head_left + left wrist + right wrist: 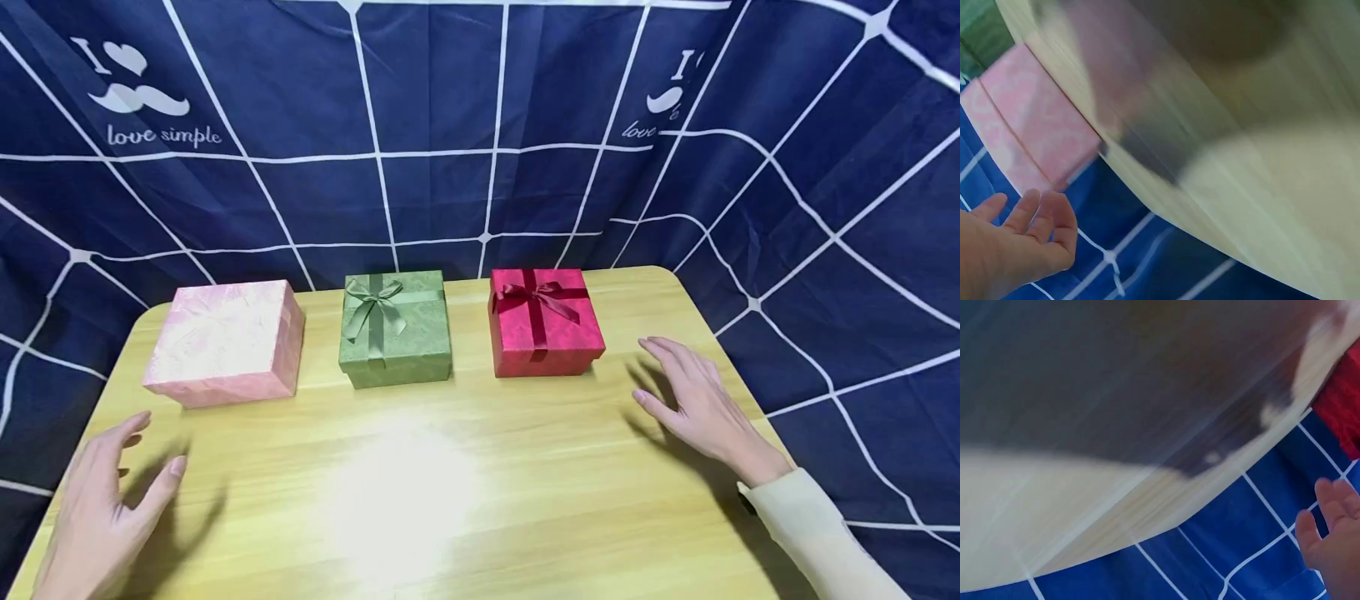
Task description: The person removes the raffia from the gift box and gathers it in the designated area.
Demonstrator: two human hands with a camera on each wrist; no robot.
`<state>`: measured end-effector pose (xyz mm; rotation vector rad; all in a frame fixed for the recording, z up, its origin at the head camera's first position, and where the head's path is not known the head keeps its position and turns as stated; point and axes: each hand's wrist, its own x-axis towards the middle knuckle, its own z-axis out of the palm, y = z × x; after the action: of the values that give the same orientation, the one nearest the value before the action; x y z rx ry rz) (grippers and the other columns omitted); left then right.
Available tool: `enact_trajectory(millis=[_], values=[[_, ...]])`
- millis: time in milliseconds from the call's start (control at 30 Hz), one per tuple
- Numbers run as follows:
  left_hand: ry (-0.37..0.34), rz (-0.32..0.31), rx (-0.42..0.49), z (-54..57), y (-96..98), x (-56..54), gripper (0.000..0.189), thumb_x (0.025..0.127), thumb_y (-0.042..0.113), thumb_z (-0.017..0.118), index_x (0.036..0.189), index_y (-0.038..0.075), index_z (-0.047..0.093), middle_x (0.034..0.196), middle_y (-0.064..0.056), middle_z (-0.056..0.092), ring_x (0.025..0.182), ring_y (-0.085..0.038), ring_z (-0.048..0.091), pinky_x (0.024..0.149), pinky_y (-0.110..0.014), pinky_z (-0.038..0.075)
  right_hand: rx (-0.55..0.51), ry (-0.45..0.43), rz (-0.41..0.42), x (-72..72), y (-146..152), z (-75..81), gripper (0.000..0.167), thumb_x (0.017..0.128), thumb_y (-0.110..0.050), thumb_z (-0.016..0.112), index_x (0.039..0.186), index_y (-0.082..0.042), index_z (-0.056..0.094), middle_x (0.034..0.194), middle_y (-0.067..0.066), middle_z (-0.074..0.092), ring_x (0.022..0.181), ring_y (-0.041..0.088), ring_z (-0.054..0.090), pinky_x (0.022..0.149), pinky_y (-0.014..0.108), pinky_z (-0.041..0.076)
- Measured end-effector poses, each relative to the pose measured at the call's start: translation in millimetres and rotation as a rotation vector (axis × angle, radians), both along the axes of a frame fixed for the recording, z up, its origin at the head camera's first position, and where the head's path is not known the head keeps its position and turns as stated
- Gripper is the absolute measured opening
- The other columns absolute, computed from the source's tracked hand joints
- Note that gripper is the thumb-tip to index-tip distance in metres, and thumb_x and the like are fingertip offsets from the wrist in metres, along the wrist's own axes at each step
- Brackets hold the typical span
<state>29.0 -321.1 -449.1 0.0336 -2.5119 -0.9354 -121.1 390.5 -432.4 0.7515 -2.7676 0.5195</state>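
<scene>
Operator: State of the hands?

Guide: Both are released. Your left hand point(105, 500) is left of the green gift box point(412, 342) and on your side of it, fingers loosely bent. Your right hand point(701, 412) is right of the green gift box, past the crimson gift box point(562, 337), thumb apart from the fingers.

Operator: Position and axis of the boxes?

Guide: All three stand on the wooden table point(570, 467). The pink gift box point(225, 342) is left of the green gift box, apart from it; its long axis runs left to right, slightly askew, a long side facing you. The crimson gift box is to the right, also apart. The green and crimson lids look near-square; you cannot read a long axis there.

Operator: Differences between views?

Guide: Only the head view gives you all three boxes, with the green bow point(375, 305) and dark red bow point(534, 293). The left wrist view adds a thin line running lengthwise along the pink gift box. The right wrist view shows you part of the crimson gift box.
</scene>
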Motion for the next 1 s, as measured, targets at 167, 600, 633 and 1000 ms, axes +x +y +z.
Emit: enact_trajectory(millis=[167,600,633,1000], values=[[0.000,-0.099,0.098,10.3,19.2,0.4,0.055,0.094,-0.003,0.077,0.147,0.000,0.063,0.134,0.031,0.058,0.119,0.010,0.051,0.091,-0.004,0.035,-0.034,-0.042,-0.039,-0.1,-4,0.3,0.074,0.102,-0.028,0.077,0.167,-0.014,0.044,0.153,0.013,0.055,0.140,0.037,0.051,0.106,0.062,0.040],[-0.075,-0.455,0.468,20.2,114.6,-25.0,0.089,0.097,-0.019,0.061,0.173,0.010,0.028,0.154,0.003,0.054,0.127,-0.009,0.062,0.093,-0.020,0.051,-0.313,-0.132,0.003,-3.2,-13,-5.0,0.067,0.108,-0.004,0.066,0.168,-0.020,0.042,0.150,0.016,0.058,0.130,0.027,0.058,0.101,0.018,0.046],[-0.080,-0.473,0.487,21.6,120.9,-29.2,0.086,0.098,-0.018,0.061,0.173,0.011,0.029,0.153,0.001,0.055,0.128,-0.012,0.062,0.094,-0.021,0.051,-0.336,-0.136,0.006,-3.8,-15,-5.1,0.067,0.107,-0.003,0.066,0.168,-0.019,0.042,0.150,0.017,0.058,0.130,0.027,0.058,0.100,0.017,0.047],[-0.169,-0.535,0.602,18.5,170.4,-59.0,0.063,0.106,-0.003,0.063,0.165,0.009,0.044,0.144,-0.012,0.060,0.121,-0.029,0.064,0.089,-0.029,0.056,-0.452,-0.180,-0.021,-9.8,-28,-6.2,0.063,0.107,-0.002,0.067,0.165,-0.019,0.047,0.145,0.016,0.063,0.126,0.019,0.062,0.095,0.018,0.048]])
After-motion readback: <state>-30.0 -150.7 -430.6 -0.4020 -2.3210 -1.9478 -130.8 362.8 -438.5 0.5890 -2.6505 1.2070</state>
